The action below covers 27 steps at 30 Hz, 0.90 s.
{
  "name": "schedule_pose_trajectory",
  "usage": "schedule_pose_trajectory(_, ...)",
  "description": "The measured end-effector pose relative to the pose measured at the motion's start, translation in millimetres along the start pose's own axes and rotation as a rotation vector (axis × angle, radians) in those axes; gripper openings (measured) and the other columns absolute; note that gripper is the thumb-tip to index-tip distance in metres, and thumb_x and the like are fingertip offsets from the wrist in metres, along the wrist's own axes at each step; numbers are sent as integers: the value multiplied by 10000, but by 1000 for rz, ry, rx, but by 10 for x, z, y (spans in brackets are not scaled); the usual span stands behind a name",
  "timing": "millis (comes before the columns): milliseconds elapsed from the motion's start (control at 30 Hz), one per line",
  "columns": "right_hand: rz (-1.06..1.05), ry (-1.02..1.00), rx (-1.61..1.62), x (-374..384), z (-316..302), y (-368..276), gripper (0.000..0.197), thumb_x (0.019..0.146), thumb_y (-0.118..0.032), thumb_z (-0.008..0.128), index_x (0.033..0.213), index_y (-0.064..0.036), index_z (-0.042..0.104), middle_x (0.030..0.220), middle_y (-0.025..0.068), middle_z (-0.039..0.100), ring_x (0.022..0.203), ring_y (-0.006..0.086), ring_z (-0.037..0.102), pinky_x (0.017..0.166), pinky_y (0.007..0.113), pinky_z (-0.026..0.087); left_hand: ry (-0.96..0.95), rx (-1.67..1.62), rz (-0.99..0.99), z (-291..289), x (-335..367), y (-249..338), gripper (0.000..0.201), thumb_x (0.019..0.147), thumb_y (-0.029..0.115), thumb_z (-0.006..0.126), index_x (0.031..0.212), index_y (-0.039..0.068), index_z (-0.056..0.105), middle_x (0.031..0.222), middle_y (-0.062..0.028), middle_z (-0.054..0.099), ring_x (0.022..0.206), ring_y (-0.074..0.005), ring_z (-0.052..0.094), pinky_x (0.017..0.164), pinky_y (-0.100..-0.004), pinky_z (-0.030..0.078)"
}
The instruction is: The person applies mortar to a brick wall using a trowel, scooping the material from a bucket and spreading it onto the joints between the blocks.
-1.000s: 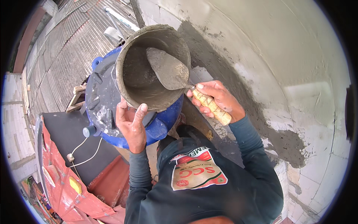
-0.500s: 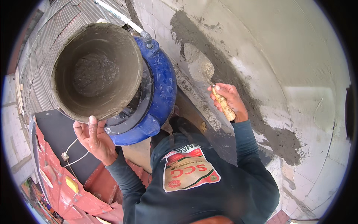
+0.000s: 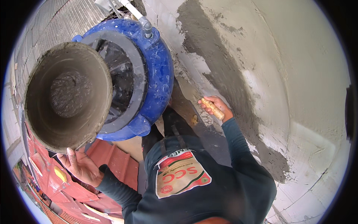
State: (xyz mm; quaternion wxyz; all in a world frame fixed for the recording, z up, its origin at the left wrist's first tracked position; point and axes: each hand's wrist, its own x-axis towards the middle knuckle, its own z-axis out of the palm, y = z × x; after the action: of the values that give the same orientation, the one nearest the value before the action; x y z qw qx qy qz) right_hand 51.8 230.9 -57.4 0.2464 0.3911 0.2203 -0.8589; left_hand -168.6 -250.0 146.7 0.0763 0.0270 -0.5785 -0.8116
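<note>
My left hand grips the near rim of a round mortar bucket, with the thumb over its edge and the fingers beneath. Grey wet mortar lies in its bottom. The bucket is held beside a blue water tank, its open mouth facing up toward me. My right hand is closed round the pale wooden handle of a trowel; the blade cannot be made out from this angle. To the right of that hand, a long band of grey mortar runs down the wall.
The blue tank with a dark lid stands at left centre, a white pipe entering its top. Corrugated roofing lies far left. Red metal sheets and a yellow piece are lower left.
My left hand and the bucket have moved left and nearer, uncovering more of the tank lid. My right hand has shifted left and upward, away from the wall, and the trowel blade has turned out of sight.
</note>
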Motion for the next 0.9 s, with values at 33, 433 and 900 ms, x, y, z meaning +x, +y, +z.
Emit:
schedule_pose_trajectory(33,52,-74,109,224,-109,-155,369,1036,-270,542,1166,73,578,843,73,589,540,98,558,423,227,477,16,13,3,37,-32,46,302,976,-21,563,1270,32,516,1303,-144,595,1201,-268,600,971,-477,532)
schedule_pose_trajectory(433,-550,296,-305,-449,1085,-292,342,997,-259,548,1085,64,620,794,121,637,517,147,593,406,266,491,34,-33,-6,23,-20,2,311,970,-30,556,1273,27,508,1343,-155,563,1241,-282,568,981,-490,511)
schedule_pose_trajectory(900,-786,1016,-1080,1548,621,-457,258,833,-174,680,940,60,662,875,294,692,884,472,680,778,509,524,-15,42,-23,1,-62,160,391,964,-63,526,1345,10,476,1360,-153,552,1225,-283,571,953,-488,523)
